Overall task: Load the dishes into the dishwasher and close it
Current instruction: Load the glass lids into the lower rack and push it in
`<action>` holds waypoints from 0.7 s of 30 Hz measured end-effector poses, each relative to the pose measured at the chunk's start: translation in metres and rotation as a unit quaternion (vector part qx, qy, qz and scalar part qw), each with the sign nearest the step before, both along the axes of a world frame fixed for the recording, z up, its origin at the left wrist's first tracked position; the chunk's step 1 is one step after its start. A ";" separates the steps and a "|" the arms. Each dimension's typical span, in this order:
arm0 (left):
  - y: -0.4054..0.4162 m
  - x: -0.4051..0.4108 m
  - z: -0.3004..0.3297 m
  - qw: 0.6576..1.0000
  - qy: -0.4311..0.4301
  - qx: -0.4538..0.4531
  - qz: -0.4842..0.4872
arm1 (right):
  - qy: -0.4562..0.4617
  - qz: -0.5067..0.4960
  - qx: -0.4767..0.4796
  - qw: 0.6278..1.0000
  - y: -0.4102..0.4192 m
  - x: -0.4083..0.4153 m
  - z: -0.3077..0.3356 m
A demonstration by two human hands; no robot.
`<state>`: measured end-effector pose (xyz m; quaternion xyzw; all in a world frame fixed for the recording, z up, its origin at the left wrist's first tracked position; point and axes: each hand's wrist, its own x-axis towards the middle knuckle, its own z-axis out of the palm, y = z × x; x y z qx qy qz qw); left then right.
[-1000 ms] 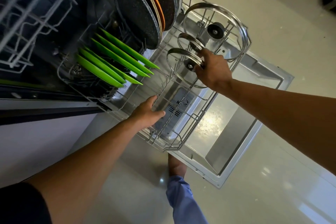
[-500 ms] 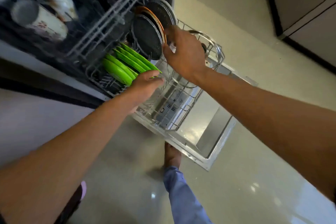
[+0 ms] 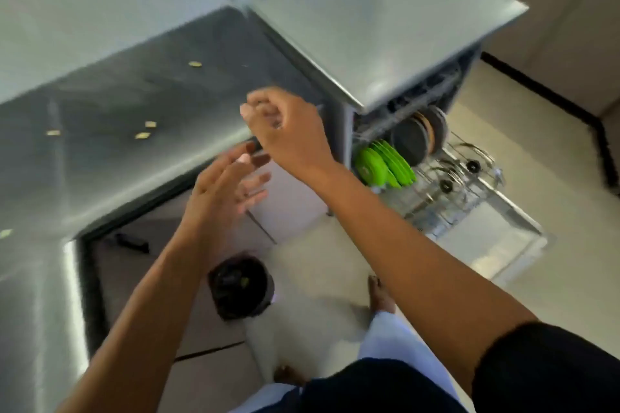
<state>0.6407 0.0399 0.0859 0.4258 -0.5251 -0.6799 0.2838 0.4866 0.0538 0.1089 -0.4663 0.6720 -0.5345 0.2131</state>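
Note:
The dishwasher (image 3: pixel 385 54) stands open at the right with its door (image 3: pixel 496 238) folded down to the floor. Its lower rack (image 3: pixel 446 208) is pulled out and holds green plates (image 3: pixel 385 164), dark speckled plates (image 3: pixel 416 141) and glass lids (image 3: pixel 466 164). Both hands are away from it, over the edge of the steel counter (image 3: pixel 110 131). My left hand (image 3: pixel 224 191) is open with fingers spread. Just above it, my right hand (image 3: pixel 288 131) has loosely curled fingers and holds nothing that I can see. The frame is blurred by motion.
Small yellowish scraps (image 3: pixel 144 135) lie on the steel counter. A black bin (image 3: pixel 240 285) stands on the tiled floor below the counter edge. My bare feet (image 3: pixel 380 295) are between the bin and the lowered door. Cabinets line the far right wall.
I have stood up and turned left. Both hands left the lower rack and lids and rose to the counter edge. The rack stays pulled out.

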 end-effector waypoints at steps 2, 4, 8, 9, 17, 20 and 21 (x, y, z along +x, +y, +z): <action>0.004 0.065 0.019 0.996 0.032 0.004 0.079 | 0.002 0.079 0.022 0.997 -0.015 0.058 0.023; 0.012 0.126 0.031 0.983 0.059 0.017 0.171 | 0.021 0.167 0.046 0.985 -0.025 0.116 0.042; 0.040 0.231 0.031 0.921 0.129 0.061 0.362 | 0.070 0.329 0.095 0.937 -0.038 0.217 0.065; 0.049 0.254 0.029 0.902 0.151 0.071 0.397 | 0.076 0.358 0.102 0.925 -0.040 0.239 0.068; 0.117 0.398 -0.006 0.673 0.361 0.120 0.635 | 0.114 0.562 0.125 0.810 -0.031 0.392 0.077; 0.127 0.442 -0.015 0.582 0.432 0.105 0.681 | 0.138 0.617 0.138 0.763 -0.023 0.428 0.072; 0.129 0.457 -0.018 0.551 0.450 0.099 0.696 | 0.142 0.630 0.143 0.750 -0.021 0.440 0.070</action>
